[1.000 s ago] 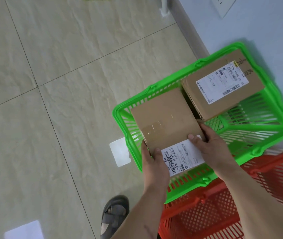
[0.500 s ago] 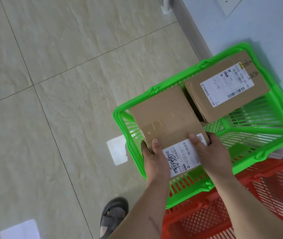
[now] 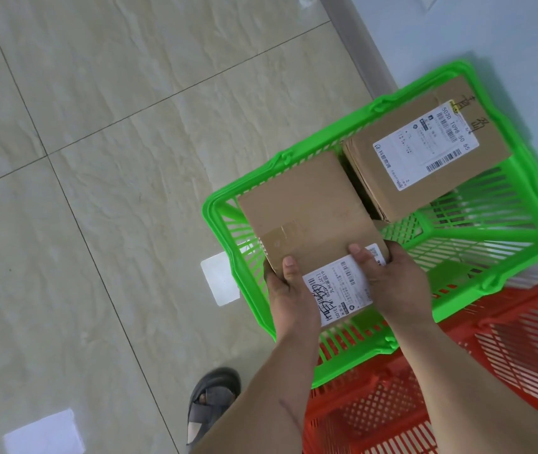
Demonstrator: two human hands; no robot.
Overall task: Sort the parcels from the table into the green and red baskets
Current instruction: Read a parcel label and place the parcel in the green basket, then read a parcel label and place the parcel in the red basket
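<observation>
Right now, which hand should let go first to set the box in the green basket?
Left, probably. It sits by the basket wall; the right is over open floor and can steady the box.

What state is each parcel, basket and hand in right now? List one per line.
Held parcel: gripped by both hands over the green basket, label up.
Second parcel: lying in the green basket, label up.
Green basket: holds one parcel.
Red basket: visible part empty.
Left hand: gripping parcel.
Right hand: gripping parcel.

Bright, even light; white glare patches sit on the glossy floor (image 3: 64,224). Straight lines bend near the edges, and the red basket (image 3: 507,355) is slightly blurred.
</observation>
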